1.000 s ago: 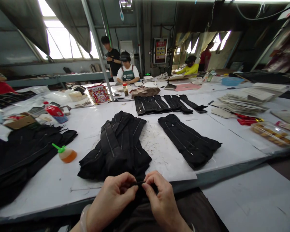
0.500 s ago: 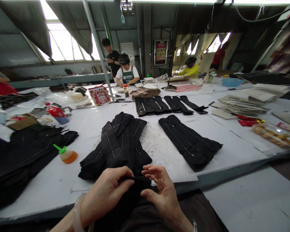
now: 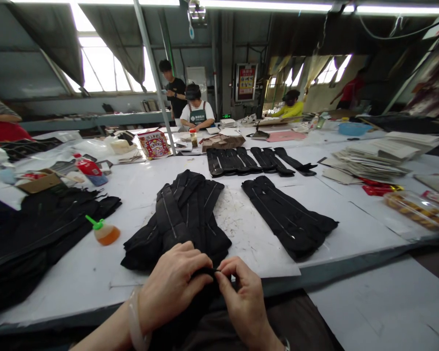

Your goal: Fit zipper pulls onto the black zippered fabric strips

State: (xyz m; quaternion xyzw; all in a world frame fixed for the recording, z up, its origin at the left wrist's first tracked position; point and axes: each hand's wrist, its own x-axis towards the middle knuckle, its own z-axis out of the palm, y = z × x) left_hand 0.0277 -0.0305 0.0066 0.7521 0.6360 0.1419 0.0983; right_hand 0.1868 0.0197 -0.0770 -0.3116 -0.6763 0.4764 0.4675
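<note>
A black fabric piece [image 3: 195,304] hangs over the table's front edge, its upper part gripped by both hands. My left hand [image 3: 177,278] is closed, thumb and fingers pinching the cloth's upper edge. Close beside it, my right hand [image 3: 241,292] pinches the end of that edge between thumb and forefinger. What exactly lies between the right fingertips is too small to make out. Just beyond the hands lies a heap of black zippered fabric pieces [image 3: 185,209]. To its right rests a second stack of black zippered pieces [image 3: 289,214].
A row of black strips [image 3: 249,161] lies farther back. On the left are an oil bottle with a green nozzle [image 3: 106,233], black fabric [image 3: 40,234] and a red-labelled bottle [image 3: 90,169]. Card stacks [image 3: 373,158] and a clear food box [image 3: 417,208] stand right. Co-workers are behind the table.
My right hand has moved left and closed its thumb and forefinger on the cloth's edge; before, its fingers were spread apart. The left hand keeps its hold. The view has shifted slightly.
</note>
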